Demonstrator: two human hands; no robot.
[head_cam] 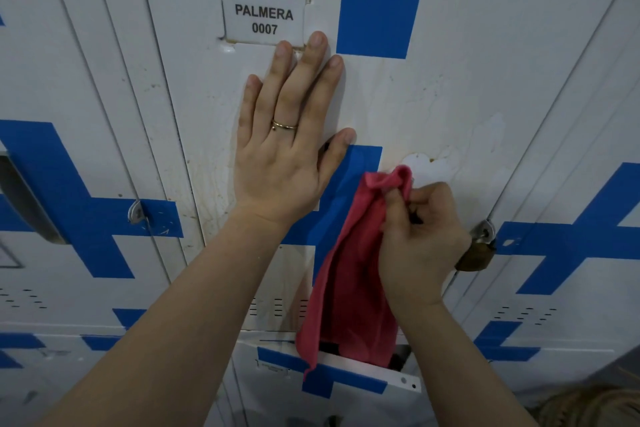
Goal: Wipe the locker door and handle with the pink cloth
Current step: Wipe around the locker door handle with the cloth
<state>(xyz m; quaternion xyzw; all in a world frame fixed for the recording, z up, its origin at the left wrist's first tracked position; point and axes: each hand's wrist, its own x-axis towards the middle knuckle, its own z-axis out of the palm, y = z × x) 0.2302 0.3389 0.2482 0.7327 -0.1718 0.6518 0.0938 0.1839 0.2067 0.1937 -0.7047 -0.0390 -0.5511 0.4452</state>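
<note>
A white locker door (pixel 398 104) with blue tape stripes fills the view; its label reads PALMERA 0007 (pixel 264 19). My left hand (pixel 287 139) lies flat on the door below the label, fingers spread, a ring on one finger. My right hand (pixel 420 243) grips the pink cloth (pixel 353 284) and presses a bunched corner against the door near its right edge. The rest of the cloth hangs down over the door's lower edge. My right hand hides the door's handle. A brass padlock (pixel 476 255) hangs on the hasp just right of that hand.
Neighbouring white lockers with blue tape stand on both sides; the left one has a metal hasp (pixel 136 211) and a grey recessed handle (pixel 24 198). Below, a lower locker door (pixel 346 374) stands slightly ajar. Stains streak the door's left edge (pixel 211 191).
</note>
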